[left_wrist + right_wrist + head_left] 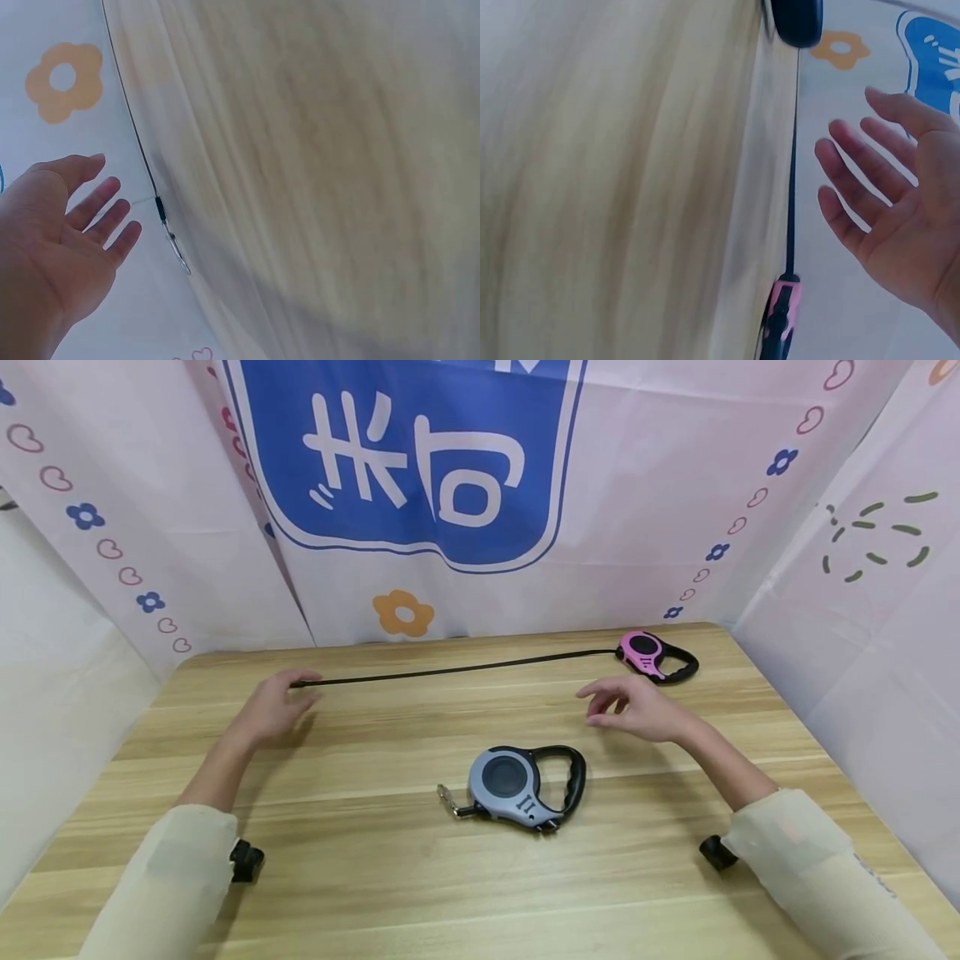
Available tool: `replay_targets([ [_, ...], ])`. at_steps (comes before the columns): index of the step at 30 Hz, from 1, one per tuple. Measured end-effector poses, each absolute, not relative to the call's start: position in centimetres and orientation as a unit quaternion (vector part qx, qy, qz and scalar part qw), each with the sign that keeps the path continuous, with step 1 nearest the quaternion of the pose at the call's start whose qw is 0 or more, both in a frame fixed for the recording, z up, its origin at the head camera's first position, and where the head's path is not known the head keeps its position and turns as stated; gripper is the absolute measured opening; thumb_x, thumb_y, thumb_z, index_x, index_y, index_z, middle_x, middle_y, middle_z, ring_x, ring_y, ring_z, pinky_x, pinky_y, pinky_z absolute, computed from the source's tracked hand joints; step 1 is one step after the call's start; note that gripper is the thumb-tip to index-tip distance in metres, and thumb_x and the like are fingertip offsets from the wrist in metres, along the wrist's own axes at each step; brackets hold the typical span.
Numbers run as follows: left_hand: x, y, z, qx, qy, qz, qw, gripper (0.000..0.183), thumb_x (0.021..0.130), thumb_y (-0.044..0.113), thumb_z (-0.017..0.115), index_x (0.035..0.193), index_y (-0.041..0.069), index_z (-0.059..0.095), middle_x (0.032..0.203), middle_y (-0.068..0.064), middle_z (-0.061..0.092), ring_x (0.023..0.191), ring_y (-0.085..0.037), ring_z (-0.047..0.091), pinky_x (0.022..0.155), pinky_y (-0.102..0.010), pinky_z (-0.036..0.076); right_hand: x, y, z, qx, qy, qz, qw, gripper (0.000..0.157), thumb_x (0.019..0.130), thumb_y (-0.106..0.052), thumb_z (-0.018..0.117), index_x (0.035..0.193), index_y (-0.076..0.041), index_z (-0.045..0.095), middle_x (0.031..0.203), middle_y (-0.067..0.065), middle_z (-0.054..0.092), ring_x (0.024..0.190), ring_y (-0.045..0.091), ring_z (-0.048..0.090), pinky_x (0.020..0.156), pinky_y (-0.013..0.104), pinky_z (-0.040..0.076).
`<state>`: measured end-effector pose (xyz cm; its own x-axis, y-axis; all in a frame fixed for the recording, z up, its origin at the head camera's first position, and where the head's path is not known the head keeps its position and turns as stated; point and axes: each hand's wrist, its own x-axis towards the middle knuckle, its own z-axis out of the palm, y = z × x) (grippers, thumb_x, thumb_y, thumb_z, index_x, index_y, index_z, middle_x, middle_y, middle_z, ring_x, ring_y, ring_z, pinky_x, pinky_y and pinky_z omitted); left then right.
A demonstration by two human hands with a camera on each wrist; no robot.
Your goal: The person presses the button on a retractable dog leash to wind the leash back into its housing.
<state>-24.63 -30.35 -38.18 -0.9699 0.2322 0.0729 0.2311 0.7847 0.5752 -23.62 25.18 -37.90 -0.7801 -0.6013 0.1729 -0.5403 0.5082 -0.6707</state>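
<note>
A pink and black retractable dog leash (642,647) lies at the back right of the table. Its black cord (450,672) is drawn out to the left across the tabletop. My left hand (273,706) is at the cord's far end; in the left wrist view its loosely spread fingers are apart from the metal clip (175,249). Just in front of the pink leash, my right hand (636,708) hovers with relaxed fingers, holding nothing. Nearer me, at the middle, lies a grey and black retractable leash (504,785) with its cord wound in and its clip (447,798) pointing left.
The wooden table (360,877) meets a white printed cloth (637,510) at its back edge, and cloth also hangs at both sides. A small black device (246,861) sits at the left cuff and another black device (717,852) at the right cuff.
</note>
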Motion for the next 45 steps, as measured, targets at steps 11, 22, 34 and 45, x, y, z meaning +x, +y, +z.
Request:
replay_targets([
  [11,-25.1,-31.6,-38.3,0.103,0.948,0.298,0.03,0.051,0.106,0.009,0.057,0.149,-0.013,0.039,0.155,-0.04,0.031,0.142,-0.061,0.027,0.115,-0.072,0.023,-24.8,27.5,-38.7,-0.281,0.898,-0.339,-0.008,0.036,0.09,0.002,0.077,0.123,0.011,0.067,0.096,0.014,0.077,0.091,0.031,0.073,0.078,0.042,0.059],
  [22,-25.4,-32.9,-38.6,0.089,0.953,0.288,0.034,0.056,0.107,0.014,0.055,0.151,-0.013,0.034,0.155,-0.042,0.027,0.142,-0.062,0.025,0.114,-0.074,0.021,-25.4,30.0,-38.4,-0.184,0.925,-0.331,-0.041,0.037,0.093,-0.002,0.074,0.126,0.012,0.066,0.106,0.027,0.072,0.102,0.043,0.068,0.095,0.057,0.053],
  [34,-25.9,-33.6,-38.7,0.067,0.957,0.278,0.052,0.058,0.106,0.012,0.055,0.152,-0.014,0.031,0.154,-0.043,0.028,0.143,-0.063,0.023,0.116,-0.073,0.019,-26.1,31.6,-38.3,-0.141,0.945,-0.289,-0.061,0.037,0.091,-0.003,0.073,0.125,0.009,0.067,0.122,0.032,0.067,0.117,0.047,0.06,0.105,0.06,0.045],
  [45,-26.4,-34.4,-39.3,0.058,0.964,0.255,0.054,0.056,0.105,0.012,0.055,0.15,-0.014,0.035,0.149,-0.042,0.036,0.14,-0.062,0.03,0.114,-0.072,0.023,-27.2,32.9,-38.6,-0.112,0.956,-0.264,-0.057,0.048,0.09,-0.007,0.075,0.133,0.009,0.061,0.132,0.036,0.058,0.125,0.053,0.052,0.11,0.066,0.037],
])
